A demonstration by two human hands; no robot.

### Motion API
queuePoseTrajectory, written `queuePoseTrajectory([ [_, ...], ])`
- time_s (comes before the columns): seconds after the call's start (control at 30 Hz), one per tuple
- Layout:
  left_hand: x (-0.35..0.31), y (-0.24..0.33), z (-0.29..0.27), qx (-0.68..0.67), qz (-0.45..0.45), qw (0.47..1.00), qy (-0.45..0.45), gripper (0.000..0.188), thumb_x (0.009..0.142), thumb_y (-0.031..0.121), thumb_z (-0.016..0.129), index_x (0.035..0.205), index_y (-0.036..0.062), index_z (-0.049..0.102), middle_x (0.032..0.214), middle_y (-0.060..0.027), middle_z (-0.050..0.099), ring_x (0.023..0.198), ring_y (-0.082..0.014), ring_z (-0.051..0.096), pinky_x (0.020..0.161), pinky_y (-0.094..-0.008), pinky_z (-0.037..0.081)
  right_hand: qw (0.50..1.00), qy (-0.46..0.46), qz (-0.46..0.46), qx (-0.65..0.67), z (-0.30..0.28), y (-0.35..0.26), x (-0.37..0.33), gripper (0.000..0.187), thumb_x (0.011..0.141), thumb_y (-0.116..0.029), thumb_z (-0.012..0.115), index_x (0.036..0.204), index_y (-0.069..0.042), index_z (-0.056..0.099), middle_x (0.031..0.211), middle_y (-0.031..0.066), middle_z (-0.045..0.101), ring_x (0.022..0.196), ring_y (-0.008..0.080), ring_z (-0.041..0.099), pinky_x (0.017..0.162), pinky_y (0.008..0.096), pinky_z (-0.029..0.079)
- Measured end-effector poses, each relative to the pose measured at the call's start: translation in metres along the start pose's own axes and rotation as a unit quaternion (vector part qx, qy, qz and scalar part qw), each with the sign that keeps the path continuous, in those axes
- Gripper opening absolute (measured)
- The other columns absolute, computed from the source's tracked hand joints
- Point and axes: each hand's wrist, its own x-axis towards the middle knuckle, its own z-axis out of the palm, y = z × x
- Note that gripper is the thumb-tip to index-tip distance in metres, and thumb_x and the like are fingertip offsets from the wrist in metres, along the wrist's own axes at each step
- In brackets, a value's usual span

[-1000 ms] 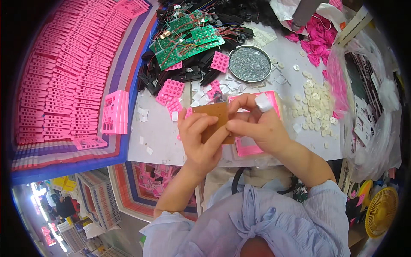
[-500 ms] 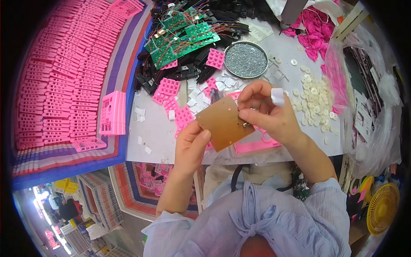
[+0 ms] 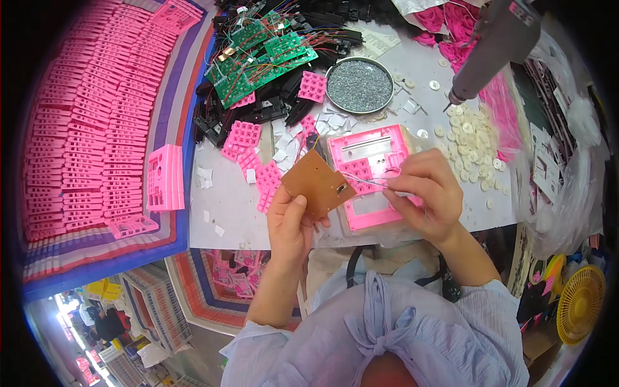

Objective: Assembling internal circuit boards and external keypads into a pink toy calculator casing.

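Note:
My left hand (image 3: 288, 222) grips a brown circuit board (image 3: 314, 184) by its lower left edge, thumb on top, and holds it tilted above the table. In my right hand (image 3: 431, 193), thumb and fingers pinch thin pale wires (image 3: 366, 181) that run to the board's right side. Partly under the board and my right fingers lies an open pink plastic housing (image 3: 377, 218). Inside the housing sits a pink button keypad (image 3: 353, 170). A dark part with a yellow wire shows behind the board's upper corner.
An electric screwdriver (image 3: 496, 48) hangs at the upper right over white round discs (image 3: 471, 145). Ahead stands a round dish of screws (image 3: 359, 85). Green circuit boards (image 3: 271, 64) and pink keypads (image 3: 267, 180) lie left of it. Rows of pink housings (image 3: 84, 116) fill a striped, blue-edged container (image 3: 187, 193).
The board has shifted left and turned, uncovering the pink housing. My right hand has drawn away from the board with the wires. The screwdriver now hangs lower in view.

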Motion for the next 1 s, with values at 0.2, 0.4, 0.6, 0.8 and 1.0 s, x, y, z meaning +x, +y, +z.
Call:
queuePoseTrajectory([
  [0.2, -0.001, -0.004, -0.001, 0.066, 0.014, 0.998, -0.011, 0.046, 0.099, 0.022, 0.054, 0.139, 0.0015, 0.047, 0.122, -0.0199, 0.065, 0.085, -0.0203, 0.07, 0.057, -0.0292, 0.055, 0.869, 0.007, 0.401, 0.291, -0.003, -0.002, -0.002, 0.011, 0.088, -0.008, 0.075, 0.092, -0.001, 0.068, 0.081, 0.0023, 0.064, 0.07, 0.008, 0.06, 0.06, 0.0244, 0.047],
  [0.4, -0.001, -0.009, 0.001, 0.058, 0.059, 0.995, -0.049, 0.05, 0.099, 0.024, 0.055, 0.142, 0.0032, 0.041, 0.121, -0.0194, 0.064, 0.091, -0.0253, 0.069, 0.06, -0.0317, 0.055, 0.631, -0.051, 0.563, 0.531, 0.001, 0.02, 0.008, 0.022, 0.096, -0.021, 0.068, 0.081, -0.008, 0.058, 0.062, -0.0049, 0.045, 0.051, 0.006, 0.043, 0.049, 0.0234, 0.037],
  [0.6, 0.007, -0.004, 0.01, 0.004, 0.094, 0.995, -0.046, 0.038, 0.102, 0.013, 0.047, 0.137, -0.0006, 0.044, 0.12, -0.0217, 0.064, 0.09, -0.0274, 0.068, 0.069, -0.0385, 0.057, 0.721, 0.065, 0.449, 0.524, 0.018, 0.013, -0.006, 0.012, 0.093, -0.013, 0.071, 0.089, -0.006, 0.062, 0.069, -0.0027, 0.051, 0.056, 0.007, 0.045, 0.052, 0.024, 0.037],
  [0.8, 0.01, -0.01, 0.007, 0.0, 0.103, 0.994, -0.028, 0.039, 0.102, 0.015, 0.047, 0.138, 0.0005, 0.043, 0.121, -0.0223, 0.063, 0.09, -0.0281, 0.068, 0.069, -0.0394, 0.058, 0.972, 0.029, 0.086, 0.217, 0.016, 0.024, -0.022, 0.015, 0.085, -0.007, 0.078, 0.092, -0.001, 0.067, 0.077, -0.0007, 0.06, 0.06, 0.0069, 0.05, 0.055, 0.0218, 0.037],
  [1.0, 0.006, -0.007, 0.012, 0.039, 0.102, 0.993, -0.044, 0.049, 0.101, 0.023, 0.052, 0.143, 0.0027, 0.037, 0.122, -0.0218, 0.061, 0.091, -0.0297, 0.069, 0.065, -0.0395, 0.058, 0.671, 0.004, 0.563, 0.482, 0.014, 0.01, -0.008, 0.015, 0.095, -0.021, 0.069, 0.096, -0.006, 0.07, 0.059, -0.0073, 0.043, 0.046, 0.0033, 0.033, 0.044, 0.023, 0.025],
])
